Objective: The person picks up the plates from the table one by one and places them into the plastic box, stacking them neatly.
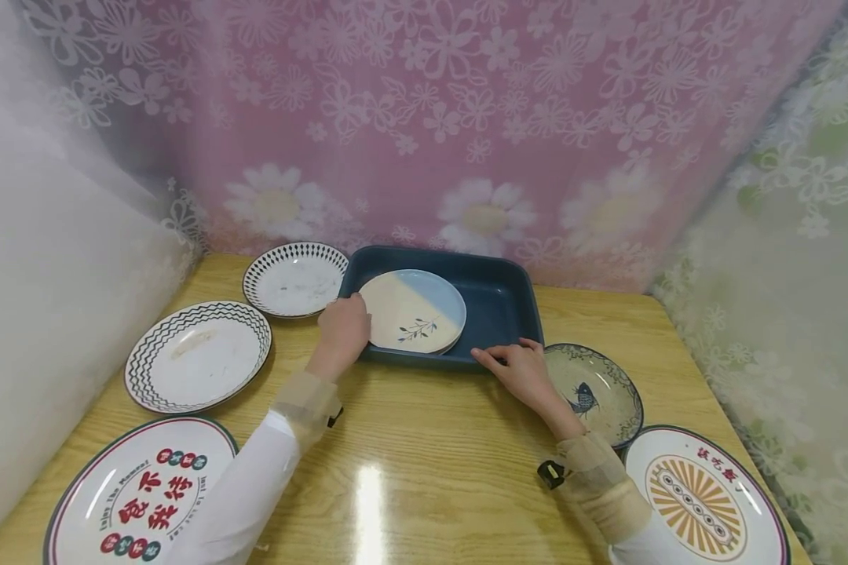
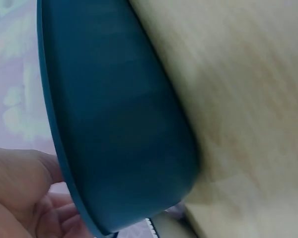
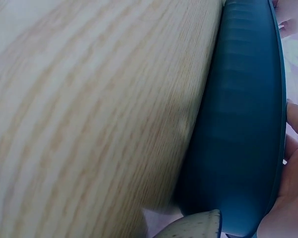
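A dark blue rectangular basin (image 1: 498, 310) stands on the table toward the back. Inside its left half lies a round cream and light-blue plate (image 1: 417, 310) with a leafy sprig; a second rim shows beneath its lower right edge. My left hand (image 1: 346, 328) grips the basin's near left corner, close to the plate's edge; its fingertips are hidden in the head view. At the near right corner my right hand (image 1: 521, 373) holds the rim, thumb on the front edge and fingers round the side. The left wrist view shows the basin's outer wall (image 2: 114, 119) beside curled fingers.
To the left sit a diamond-rimmed plate (image 1: 297, 282), a zigzag-rimmed plate (image 1: 205, 361) and a large plate with red characters (image 1: 137, 490). A fish-patterned plate (image 1: 601, 384) touches the basin's right side area, with a sunburst plate (image 1: 714, 494) nearer. A pink floral curtain (image 1: 424, 157) hangs behind.
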The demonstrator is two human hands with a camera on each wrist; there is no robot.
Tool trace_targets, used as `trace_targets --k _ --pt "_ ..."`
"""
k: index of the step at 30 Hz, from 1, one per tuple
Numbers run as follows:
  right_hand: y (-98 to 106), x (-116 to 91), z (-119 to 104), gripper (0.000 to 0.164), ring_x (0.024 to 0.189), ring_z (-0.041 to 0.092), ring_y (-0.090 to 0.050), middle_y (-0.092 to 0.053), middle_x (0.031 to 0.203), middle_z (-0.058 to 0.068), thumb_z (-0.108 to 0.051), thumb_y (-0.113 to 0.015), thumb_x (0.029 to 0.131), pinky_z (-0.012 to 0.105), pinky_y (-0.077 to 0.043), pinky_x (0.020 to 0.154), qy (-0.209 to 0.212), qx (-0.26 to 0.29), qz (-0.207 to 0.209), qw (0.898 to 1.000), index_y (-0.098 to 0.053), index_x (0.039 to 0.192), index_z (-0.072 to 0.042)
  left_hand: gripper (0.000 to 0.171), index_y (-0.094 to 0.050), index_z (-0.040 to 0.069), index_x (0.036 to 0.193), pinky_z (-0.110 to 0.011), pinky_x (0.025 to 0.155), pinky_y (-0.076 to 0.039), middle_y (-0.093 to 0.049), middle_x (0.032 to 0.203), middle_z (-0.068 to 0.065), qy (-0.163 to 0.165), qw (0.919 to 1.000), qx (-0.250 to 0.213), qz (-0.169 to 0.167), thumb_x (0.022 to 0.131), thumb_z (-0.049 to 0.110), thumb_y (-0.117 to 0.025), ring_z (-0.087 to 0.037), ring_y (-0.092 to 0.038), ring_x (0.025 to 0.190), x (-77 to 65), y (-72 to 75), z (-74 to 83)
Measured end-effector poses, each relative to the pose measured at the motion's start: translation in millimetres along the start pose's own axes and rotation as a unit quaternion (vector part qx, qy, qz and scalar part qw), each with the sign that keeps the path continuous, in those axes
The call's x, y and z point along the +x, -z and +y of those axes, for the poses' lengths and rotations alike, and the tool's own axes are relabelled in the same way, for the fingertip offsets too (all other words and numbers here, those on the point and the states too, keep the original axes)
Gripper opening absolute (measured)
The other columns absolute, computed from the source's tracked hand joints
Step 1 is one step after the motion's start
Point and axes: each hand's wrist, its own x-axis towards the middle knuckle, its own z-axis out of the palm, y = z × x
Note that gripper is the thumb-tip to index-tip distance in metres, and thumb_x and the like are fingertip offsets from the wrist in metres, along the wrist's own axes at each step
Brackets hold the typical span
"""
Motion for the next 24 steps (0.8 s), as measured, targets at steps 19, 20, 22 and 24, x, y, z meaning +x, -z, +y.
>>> trace_targets --k 19,20,22,24 --pt "27.6 -5.4 13.7 0.026 0.096 0.018 -0.059 -0.069 0.105 0.003 -0.035 -0.057 0.090 0.047 -0.049 0.085 0.035 0.120 -0.037 0.991 -0.070 0.105 -0.019 0.087 -0.032 -0.001 0.142 -0.059 0.110 -0.020 -0.008 0.150 -0.034 -0.138 0.9811 -0.133 0.026 0.082 0.055 -0.059 -0.043 -0.001 0.137 -27.8 -13.8 -21.2" --pt "33.7 -7.0 16.7 0.026 0.097 0.018 -0.059 -0.067 0.107 0.003 -0.035 -0.056 0.090 0.047 -0.050 0.084 0.036 0.135 -0.044 0.989 -0.069 0.108 -0.020 0.093 -0.026 0.000 0.145 -0.059 0.111 -0.018 -0.001 0.150 -0.033 -0.127 0.9825 -0.137 -0.001 0.081 0.059 -0.058 -0.042 0.004 0.137 -29.2 -12.3 -21.4" --pt "48.8 -11.1 21.8 0.028 0.102 0.019 -0.057 -0.066 0.111 0.004 -0.035 -0.056 0.091 0.048 -0.049 0.086 0.035 0.138 -0.040 0.989 -0.067 0.111 -0.020 0.103 -0.016 0.000 0.147 -0.058 0.111 -0.018 0.010 0.151 -0.030 -0.103 0.9822 -0.149 -0.050 0.078 0.065 -0.056 -0.039 0.011 0.137 -31.8 -9.8 -22.5" --pt "67.1 -17.3 26.5 0.028 0.106 0.021 -0.055 -0.065 0.115 0.005 -0.035 -0.055 0.091 0.049 -0.047 0.090 0.030 0.127 -0.020 0.991 -0.066 0.113 -0.021 0.109 -0.010 0.000 0.148 -0.057 0.111 -0.020 0.016 0.150 -0.028 -0.085 0.9807 -0.157 -0.080 0.076 0.067 -0.056 -0.039 0.013 0.136 -34.0 -7.4 -24.0"
